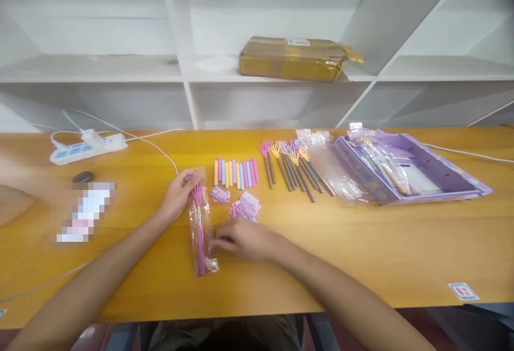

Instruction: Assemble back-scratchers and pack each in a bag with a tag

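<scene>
A pink back scratcher (pixel 201 244) with a hand-shaped head lies lengthwise inside a clear plastic bag (pixel 194 249) on the table. My left hand (pixel 179 195) is closed on the bag's upper end, beside the pink head. My right hand (pixel 243 238) is at the bag's right edge, its fingers curled toward it and smeared by motion; whether they touch the plastic I cannot tell. Just beyond that hand lie small printed cards (pixel 246 205), with another short stack of cards (pixel 220 195) to their left. Behind them is a row of coloured handle sleeves (pixel 235 173) in yellow, pink, blue and purple.
Several back scratchers with metal rods (pixel 295 169) lie right of centre. Clear bags (pixel 337 172) lie beside a purple box (pixel 453 177) containing a bagged item. A power strip (pixel 88 147) and a pixelated object (pixel 86 212) are left. A taped carton (pixel 291 59) rests on the shelf.
</scene>
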`<state>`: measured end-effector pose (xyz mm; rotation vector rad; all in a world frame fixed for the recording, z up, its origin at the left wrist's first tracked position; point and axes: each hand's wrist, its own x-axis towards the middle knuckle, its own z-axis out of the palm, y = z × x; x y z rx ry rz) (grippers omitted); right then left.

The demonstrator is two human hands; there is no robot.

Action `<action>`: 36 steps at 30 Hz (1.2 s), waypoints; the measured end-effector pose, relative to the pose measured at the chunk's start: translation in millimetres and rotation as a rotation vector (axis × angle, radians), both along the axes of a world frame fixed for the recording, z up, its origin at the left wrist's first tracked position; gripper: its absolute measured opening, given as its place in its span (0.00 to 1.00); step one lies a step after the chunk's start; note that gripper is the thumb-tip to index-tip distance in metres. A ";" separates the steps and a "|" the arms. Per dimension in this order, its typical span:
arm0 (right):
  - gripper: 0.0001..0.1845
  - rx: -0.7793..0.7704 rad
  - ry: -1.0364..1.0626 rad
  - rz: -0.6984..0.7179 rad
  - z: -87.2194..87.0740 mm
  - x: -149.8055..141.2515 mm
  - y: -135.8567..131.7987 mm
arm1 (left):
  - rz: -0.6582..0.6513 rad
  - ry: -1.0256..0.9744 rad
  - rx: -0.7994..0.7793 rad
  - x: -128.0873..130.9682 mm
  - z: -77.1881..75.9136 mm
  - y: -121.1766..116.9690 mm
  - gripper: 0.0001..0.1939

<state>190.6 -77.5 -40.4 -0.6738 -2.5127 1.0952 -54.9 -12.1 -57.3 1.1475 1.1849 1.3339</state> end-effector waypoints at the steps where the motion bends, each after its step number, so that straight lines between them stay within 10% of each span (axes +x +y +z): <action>1: 0.18 0.075 -0.037 -0.111 3.9 7.5 8.2 | -0.005 0.005 -0.004 -0.5 -3.3 -2.0 0.25; 7: 0.13 0.386 -0.438 -0.658 15.2 49.8 46.3 | -0.044 0.097 0.058 9.6 -11.1 -19.8 0.34; 13: 0.17 0.293 -0.540 -0.657 5.3 55.2 48.0 | -0.180 0.230 0.091 14.8 -17.6 -30.4 0.18; 26: 0.09 -0.084 -0.084 -0.724 -0.7 53.1 57.1 | -0.211 0.271 0.009 16.0 -12.2 -34.4 0.18; 31: 0.06 0.414 0.335 -0.539 -8.3 28.8 38.3 | -0.222 0.260 0.011 16.5 -9.9 -36.9 0.16; 36: 0.11 0.831 0.299 -0.316 -19.5 5.0 21.6 | -0.226 0.205 -0.007 18.8 -8.3 -41.7 0.16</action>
